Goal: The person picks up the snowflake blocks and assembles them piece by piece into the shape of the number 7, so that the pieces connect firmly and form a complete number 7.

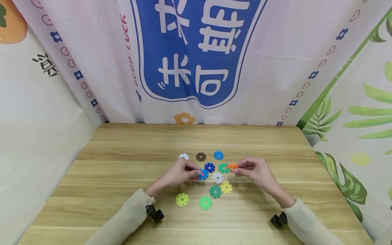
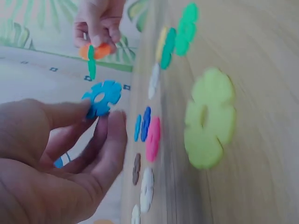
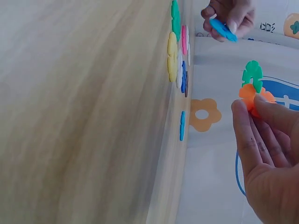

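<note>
My left hand (image 1: 180, 173) pinches a light-blue notched snowflake disc (image 2: 106, 97) between thumb and fingertips, raised above the table. To its right, my right hand (image 1: 255, 171) grips an orange snowflake disc (image 3: 247, 94). A green snowflake disc (image 3: 252, 72) is slotted crosswise into the orange one, and the pair is held up off the wood. A gap separates the blue disc from the joined pair. Beneath the left hand lies a pink disc (image 2: 153, 140), mostly covered by the hand and blue disc in the head view.
Several loose discs lie flat on the wooden table (image 1: 122, 149): a dark-blue disc (image 1: 209, 167), a white disc (image 1: 218, 178) and a brown disc (image 1: 200, 157) among them. Nearer me are a yellow-green disc (image 1: 182, 199) and a bright-green disc (image 1: 205, 203). A printed curtain (image 1: 266, 85) hangs behind.
</note>
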Demonstrator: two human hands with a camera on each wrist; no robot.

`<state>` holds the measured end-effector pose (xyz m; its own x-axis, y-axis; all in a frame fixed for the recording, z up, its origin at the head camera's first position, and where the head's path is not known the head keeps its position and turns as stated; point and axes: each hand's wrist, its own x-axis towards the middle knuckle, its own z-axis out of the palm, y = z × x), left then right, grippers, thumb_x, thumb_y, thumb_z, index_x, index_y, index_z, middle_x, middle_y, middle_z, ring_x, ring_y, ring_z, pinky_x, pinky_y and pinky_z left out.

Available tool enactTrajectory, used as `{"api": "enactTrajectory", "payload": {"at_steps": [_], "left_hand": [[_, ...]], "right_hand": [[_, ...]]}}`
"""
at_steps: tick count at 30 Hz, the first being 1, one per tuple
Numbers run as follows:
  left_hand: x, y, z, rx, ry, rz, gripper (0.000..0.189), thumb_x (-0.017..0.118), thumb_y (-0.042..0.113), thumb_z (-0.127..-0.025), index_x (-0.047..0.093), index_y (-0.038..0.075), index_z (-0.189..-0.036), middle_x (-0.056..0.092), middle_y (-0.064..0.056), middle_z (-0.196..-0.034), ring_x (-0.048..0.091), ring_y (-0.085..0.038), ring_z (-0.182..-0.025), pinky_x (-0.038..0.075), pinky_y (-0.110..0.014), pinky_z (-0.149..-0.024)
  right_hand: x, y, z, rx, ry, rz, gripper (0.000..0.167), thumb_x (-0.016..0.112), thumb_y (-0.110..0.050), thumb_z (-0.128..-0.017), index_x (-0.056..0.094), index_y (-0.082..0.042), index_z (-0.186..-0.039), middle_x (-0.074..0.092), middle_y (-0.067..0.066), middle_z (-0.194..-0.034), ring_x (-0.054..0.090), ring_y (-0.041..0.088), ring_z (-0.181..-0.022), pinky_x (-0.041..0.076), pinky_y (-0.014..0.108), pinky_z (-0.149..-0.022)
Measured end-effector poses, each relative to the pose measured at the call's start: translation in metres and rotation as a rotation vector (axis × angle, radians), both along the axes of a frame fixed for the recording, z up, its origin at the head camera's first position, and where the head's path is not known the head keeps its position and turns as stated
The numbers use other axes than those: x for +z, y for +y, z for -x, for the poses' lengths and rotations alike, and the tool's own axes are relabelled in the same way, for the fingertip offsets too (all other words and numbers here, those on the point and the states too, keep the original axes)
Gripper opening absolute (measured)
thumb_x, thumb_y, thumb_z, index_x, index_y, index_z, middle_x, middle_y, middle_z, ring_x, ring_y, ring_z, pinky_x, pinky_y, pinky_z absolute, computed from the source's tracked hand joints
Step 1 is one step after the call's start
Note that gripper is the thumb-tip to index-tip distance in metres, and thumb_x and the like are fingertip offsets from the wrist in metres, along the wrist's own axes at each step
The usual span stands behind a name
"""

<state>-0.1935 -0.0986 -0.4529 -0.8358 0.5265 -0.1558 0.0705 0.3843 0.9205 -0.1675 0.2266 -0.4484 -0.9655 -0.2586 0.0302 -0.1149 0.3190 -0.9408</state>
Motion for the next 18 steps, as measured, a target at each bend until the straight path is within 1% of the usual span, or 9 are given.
{"api": "enactTrajectory", "payload": {"at_steps": [2, 5, 7, 9, 11, 15, 18], "left_hand": [[0.000, 0.002, 0.001, 0.025, -0.099, -0.084, 0.018, 0.070, 0.011, -0.101, 0.079, 0.003, -0.114, 0.079, -0.012, -0.100, 0.080, -0.031, -0.090, 0.068, -0.041, -0.084], [0.000, 0.007, 0.003, 0.071, -0.248, -0.188, 0.022, 0.067, 0.007, -0.102, 0.075, -0.002, -0.120, 0.079, -0.017, -0.103, 0.081, -0.032, -0.093, 0.067, -0.044, -0.090], [-0.001, 0.010, 0.004, 0.109, -0.323, -0.235, 0.023, 0.066, 0.006, -0.102, 0.073, -0.004, -0.122, 0.079, -0.018, -0.105, 0.081, -0.029, -0.090, 0.066, -0.042, -0.090], [-0.002, 0.014, 0.005, 0.147, -0.366, -0.271, 0.023, 0.066, 0.004, -0.102, 0.072, -0.005, -0.121, 0.079, -0.019, -0.106, 0.082, -0.026, -0.088, 0.067, -0.040, -0.089], [-0.002, 0.017, 0.005, 0.173, -0.371, -0.293, 0.022, 0.066, 0.001, -0.101, 0.072, -0.007, -0.121, 0.079, -0.020, -0.107, 0.081, -0.025, -0.086, 0.067, -0.039, -0.088], [-0.003, 0.022, 0.003, 0.180, -0.302, -0.286, 0.021, 0.068, -0.001, -0.099, 0.071, -0.008, -0.119, 0.079, -0.019, -0.105, 0.081, -0.031, -0.088, 0.067, -0.045, -0.088], [-0.003, 0.024, 0.002, 0.193, -0.262, -0.285, 0.021, 0.069, -0.001, -0.098, 0.071, -0.007, -0.118, 0.078, -0.017, -0.101, 0.081, -0.035, -0.091, 0.066, -0.049, -0.090]], "right_hand": [[0.000, -0.001, 0.000, 0.003, -0.001, 0.007, 0.018, 0.080, -0.004, -0.090, 0.074, 0.005, -0.105, 0.078, 0.024, -0.103, 0.081, 0.029, -0.087, 0.068, 0.044, -0.082], [0.000, -0.003, -0.001, 0.005, -0.005, 0.024, 0.018, 0.081, -0.003, -0.090, 0.074, 0.005, -0.104, 0.078, 0.025, -0.102, 0.081, 0.031, -0.087, 0.068, 0.045, -0.081], [-0.001, -0.005, -0.001, 0.010, -0.006, 0.035, 0.018, 0.081, -0.003, -0.090, 0.074, 0.005, -0.104, 0.078, 0.025, -0.102, 0.081, 0.033, -0.088, 0.067, 0.046, -0.081], [-0.002, -0.006, 0.000, 0.015, -0.004, 0.034, 0.017, 0.080, -0.002, -0.090, 0.074, 0.005, -0.104, 0.078, 0.025, -0.102, 0.081, 0.034, -0.088, 0.068, 0.046, -0.081], [-0.002, -0.007, 0.000, 0.022, -0.006, 0.036, 0.017, 0.081, -0.003, -0.090, 0.074, 0.005, -0.104, 0.078, 0.025, -0.102, 0.080, 0.037, -0.088, 0.068, 0.046, -0.081], [-0.002, -0.008, 0.002, 0.019, -0.016, 0.037, 0.017, 0.082, -0.005, -0.089, 0.075, 0.003, -0.103, 0.079, 0.022, -0.100, 0.079, 0.042, -0.089, 0.067, 0.047, -0.082], [0.000, -0.009, 0.002, 0.014, -0.016, 0.020, 0.017, 0.082, -0.007, -0.090, 0.075, 0.002, -0.103, 0.080, 0.021, -0.101, 0.080, 0.036, -0.087, 0.068, 0.046, -0.082]]}}
